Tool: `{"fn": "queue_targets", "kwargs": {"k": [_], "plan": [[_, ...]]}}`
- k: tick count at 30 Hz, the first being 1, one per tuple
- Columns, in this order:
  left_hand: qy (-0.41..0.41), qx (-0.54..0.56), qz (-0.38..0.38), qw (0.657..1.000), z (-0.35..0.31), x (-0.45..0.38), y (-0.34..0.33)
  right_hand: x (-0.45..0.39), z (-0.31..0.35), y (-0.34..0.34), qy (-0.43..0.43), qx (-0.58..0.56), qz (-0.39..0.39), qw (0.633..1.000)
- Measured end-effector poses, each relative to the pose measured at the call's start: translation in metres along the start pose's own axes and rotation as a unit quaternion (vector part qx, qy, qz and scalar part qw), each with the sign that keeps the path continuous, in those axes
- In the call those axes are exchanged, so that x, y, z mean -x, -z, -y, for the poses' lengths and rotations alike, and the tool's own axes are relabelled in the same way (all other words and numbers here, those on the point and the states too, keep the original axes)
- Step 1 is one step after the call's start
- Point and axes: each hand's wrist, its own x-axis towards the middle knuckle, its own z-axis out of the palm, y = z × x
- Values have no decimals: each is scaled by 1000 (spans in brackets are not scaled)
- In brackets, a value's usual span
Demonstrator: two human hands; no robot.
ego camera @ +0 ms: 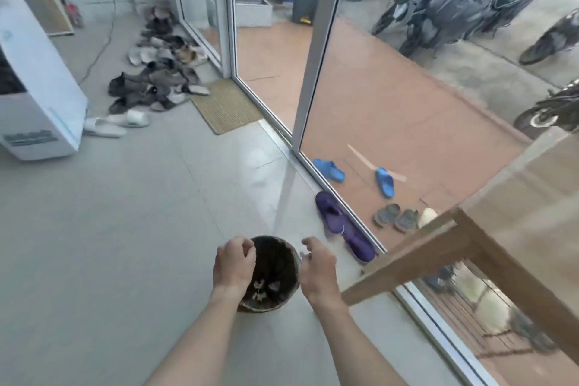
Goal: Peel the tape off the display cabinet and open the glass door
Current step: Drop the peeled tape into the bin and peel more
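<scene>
Both my hands hover over a round waste bin [291, 249] with a dark liner, standing on the grey floor. My left hand [235, 263] has its fingers curled shut above the bin's left rim, and nothing shows in it. My right hand [318, 269] is over the right rim and pinches a small, faint clear strip that looks like tape [303, 256]. The display cabinet [407, 257], with a light wooden frame and glass panels, juts in from the right just beyond my right hand. Its door and any tape on it cannot be made out.
Purple slippers [341, 226] lie by the sliding glass door track [316, 50]. A doormat [225, 106] and a pile of shoes [156, 72] lie further back. A white appliance [34, 88] stands at the left. Blue slippers [329, 169] and motorbikes [438, 3] are outside.
</scene>
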Motion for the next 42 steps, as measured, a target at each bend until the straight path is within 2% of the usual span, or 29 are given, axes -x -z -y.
{"fn": "queue_targets", "kwargs": {"k": [5,11,18,24,27,30,37,42], "plan": [[39,15,11,999,8,-12,-15,-14,-9,-12,-51,-25,3,998],[18,8,20,1000,-18,-3,-14,-6,-14,22,-75,-37,-42,996],[-129,71,28,989,-126,12,-11,2,27,120,-7,-41,-128,991],[-262,129,11,956,-244,49,-17,20,55,220,59,-53,-264,961],[-324,141,9,935,-288,72,-29,29,44,265,34,-93,-321,942],[-390,150,26,908,-323,103,-44,47,16,311,-2,-63,-385,921],[-477,146,124,858,-378,175,-82,92,-53,385,-117,-57,-503,854],[-524,108,178,826,-404,213,-108,106,-87,408,-198,-33,-515,833]]}}
